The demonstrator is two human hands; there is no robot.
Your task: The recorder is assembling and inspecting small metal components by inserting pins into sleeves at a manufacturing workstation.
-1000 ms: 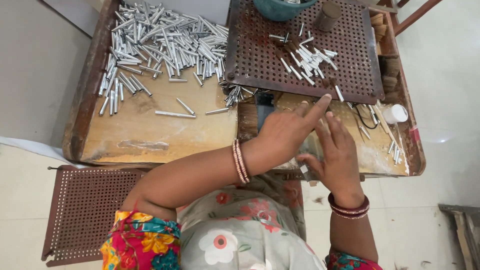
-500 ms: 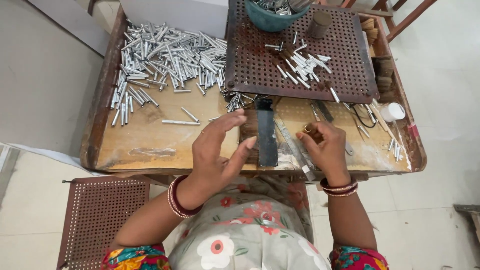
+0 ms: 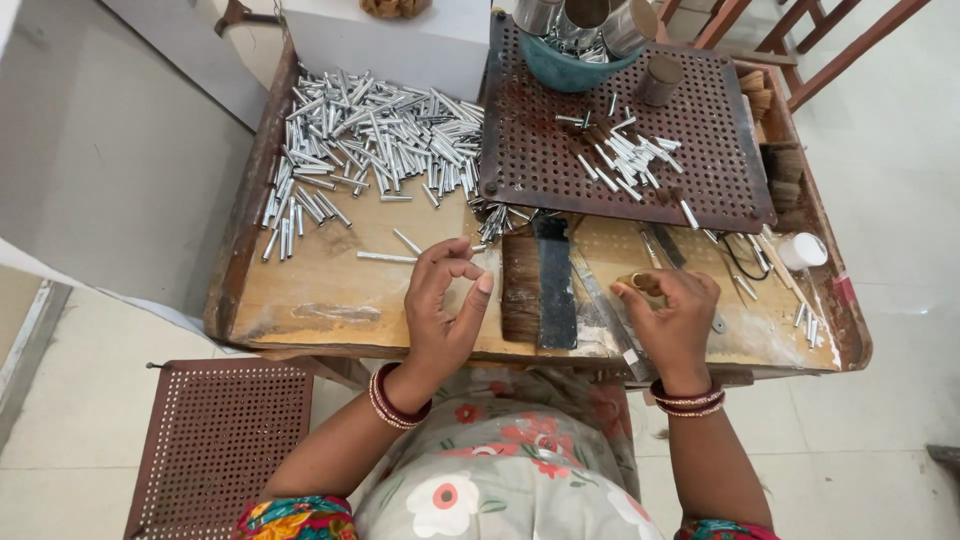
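Note:
My left hand [image 3: 445, 305] hovers over the wooden workbench [image 3: 340, 290], its fingertips pinched on what looks like a short silver tube [image 3: 482, 258]. My right hand [image 3: 678, 318] is to the right of a dark brush block [image 3: 540, 285] and grips a small brass-coloured piece [image 3: 640, 284] between thumb and fingers. A big heap of silver metal tubes [image 3: 370, 140] lies at the bench's back left. More tubes [image 3: 625, 152] lie on a rusty perforated tray [image 3: 540, 170] at the back right.
A teal bowl [image 3: 572, 68] with metal cans stands at the tray's far edge. A white jar [image 3: 802, 250], wires and loose tools lie by the right rim. A perforated metal stool [image 3: 215, 440] is at lower left. The bench has raised side walls.
My left hand drew back from the tray on the right to the bench's middle and curled its fingers into a pinch. My right hand stayed by the front edge, closed on its piece.

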